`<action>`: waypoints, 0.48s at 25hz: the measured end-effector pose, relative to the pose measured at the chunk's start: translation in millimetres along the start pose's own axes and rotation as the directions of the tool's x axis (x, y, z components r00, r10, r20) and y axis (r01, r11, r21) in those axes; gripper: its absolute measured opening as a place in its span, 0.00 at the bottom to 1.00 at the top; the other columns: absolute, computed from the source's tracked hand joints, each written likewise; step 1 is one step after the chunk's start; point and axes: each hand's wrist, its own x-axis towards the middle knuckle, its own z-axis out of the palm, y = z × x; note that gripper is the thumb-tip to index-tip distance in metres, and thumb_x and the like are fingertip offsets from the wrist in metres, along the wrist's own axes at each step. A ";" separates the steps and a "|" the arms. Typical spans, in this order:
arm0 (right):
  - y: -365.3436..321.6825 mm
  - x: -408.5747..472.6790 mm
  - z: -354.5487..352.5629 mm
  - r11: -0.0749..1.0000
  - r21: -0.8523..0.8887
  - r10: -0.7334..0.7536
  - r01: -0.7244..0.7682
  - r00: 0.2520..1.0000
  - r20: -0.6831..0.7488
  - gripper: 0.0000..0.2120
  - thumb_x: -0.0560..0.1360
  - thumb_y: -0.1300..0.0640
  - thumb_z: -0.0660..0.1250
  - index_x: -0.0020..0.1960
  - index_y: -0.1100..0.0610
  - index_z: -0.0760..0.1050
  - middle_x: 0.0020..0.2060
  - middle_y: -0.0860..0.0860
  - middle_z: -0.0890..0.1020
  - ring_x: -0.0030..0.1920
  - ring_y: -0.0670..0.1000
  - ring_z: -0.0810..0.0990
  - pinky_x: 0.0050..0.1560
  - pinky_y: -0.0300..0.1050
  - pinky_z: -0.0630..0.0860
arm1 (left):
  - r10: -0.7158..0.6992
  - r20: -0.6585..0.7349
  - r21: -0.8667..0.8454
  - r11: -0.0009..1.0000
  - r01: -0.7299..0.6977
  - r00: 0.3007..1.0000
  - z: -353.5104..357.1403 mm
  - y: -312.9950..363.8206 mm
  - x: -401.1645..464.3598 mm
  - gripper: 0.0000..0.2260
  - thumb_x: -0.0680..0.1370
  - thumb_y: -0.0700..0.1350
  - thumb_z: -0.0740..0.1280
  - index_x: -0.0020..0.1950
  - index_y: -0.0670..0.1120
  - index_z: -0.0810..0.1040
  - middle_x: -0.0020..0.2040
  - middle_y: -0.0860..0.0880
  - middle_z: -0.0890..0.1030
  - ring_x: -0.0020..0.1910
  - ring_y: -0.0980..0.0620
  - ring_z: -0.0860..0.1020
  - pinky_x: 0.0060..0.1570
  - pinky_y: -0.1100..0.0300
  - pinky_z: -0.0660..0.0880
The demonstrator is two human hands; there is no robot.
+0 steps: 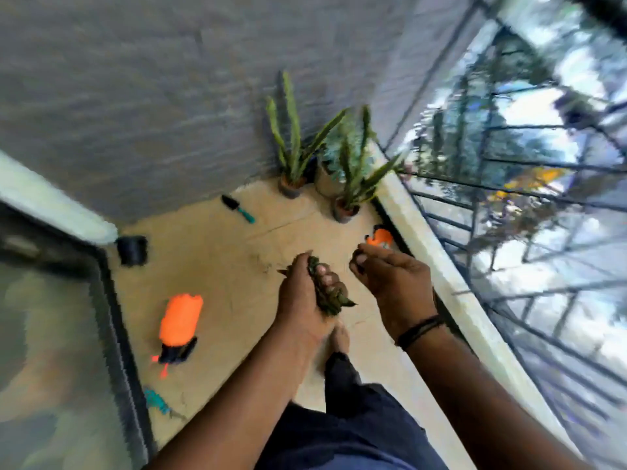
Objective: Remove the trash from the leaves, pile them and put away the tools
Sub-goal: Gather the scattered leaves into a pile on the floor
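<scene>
My two forearms are bare, with no sleeves on them. On my right wrist I wear a thin black cord bracelet [420,329] of several strands, at about four o'clock from the middle of the view. My dark navy cloth trousers [356,418] are at six o'clock. My foot [339,337] is bare.

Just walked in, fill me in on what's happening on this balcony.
A person stands on the balcony floor, gripping a bunch of dark leaves in the left hand. The right hand is curled beside it, pinching something small and dark, too blurred to identify. A trowel lies near the potted plants, and an orange spray bottle lies on the floor, not put away.
</scene>
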 end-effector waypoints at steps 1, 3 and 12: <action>-11.3 -16.3 -16.6 0.987 0.161 0.032 -0.021 0.997 -0.067 0.09 0.75 0.76 0.63 0.48 0.68 0.81 0.38 0.58 0.84 0.39 0.54 0.84 0.44 0.43 0.83 | -0.048 0.083 0.060 0.997 0.043 0.995 20.3 -13.8 -18.4 0.22 0.84 0.49 0.57 0.30 0.47 0.67 0.24 0.51 0.65 0.18 0.55 0.63 0.21 0.68 0.63; -31.1 -53.1 -48.5 0.915 0.404 0.054 -0.002 0.992 -0.117 0.10 0.77 0.75 0.61 0.54 0.70 0.78 0.41 0.58 0.82 0.37 0.51 0.84 0.40 0.39 0.81 | -0.130 0.174 0.195 0.976 0.095 0.976 51.4 -45.4 -47.0 0.22 0.84 0.49 0.57 0.30 0.47 0.67 0.23 0.51 0.66 0.18 0.55 0.64 0.21 0.68 0.65; -50.6 -227.4 -199.6 0.751 0.243 -0.234 0.614 0.592 -0.772 0.14 0.72 0.75 0.65 0.42 0.59 0.84 0.37 0.57 0.84 0.38 0.54 0.80 0.38 0.44 0.78 | -0.512 0.279 0.639 0.730 0.241 0.813 91.6 -248.0 -168.7 0.18 0.84 0.50 0.58 0.35 0.48 0.69 0.26 0.50 0.72 0.23 0.53 0.73 0.27 0.65 0.75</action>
